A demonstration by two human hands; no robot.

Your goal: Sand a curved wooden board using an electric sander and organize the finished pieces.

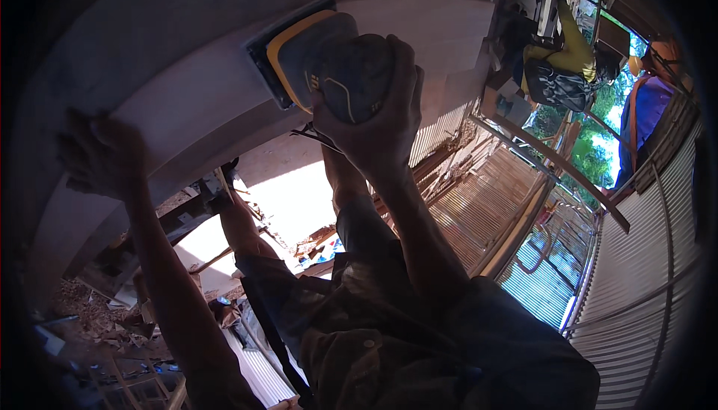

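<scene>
A black and yellow power sander (299,59) rests with its flat pad against a broad, pale wooden panel (196,81) with a curved edge. My right hand (378,130) is closed around the rounded rear of the sander's body, thumb on the near side. Far to the left, my left hand (105,154) lies on the panel near its edge with the fingers apart; it is dim and slightly blurred. A dark cord or strap shows just under the sander. The pad's sanding face is hidden against the wood.
Beneath the panel are my legs, a sunlit patch of floor (295,189) and scattered wood scraps (97,309). A slatted screen (486,201) and corrugated sheeting (636,275) stand on the right. Another person (561,70), partly in yellow, is at the upper right.
</scene>
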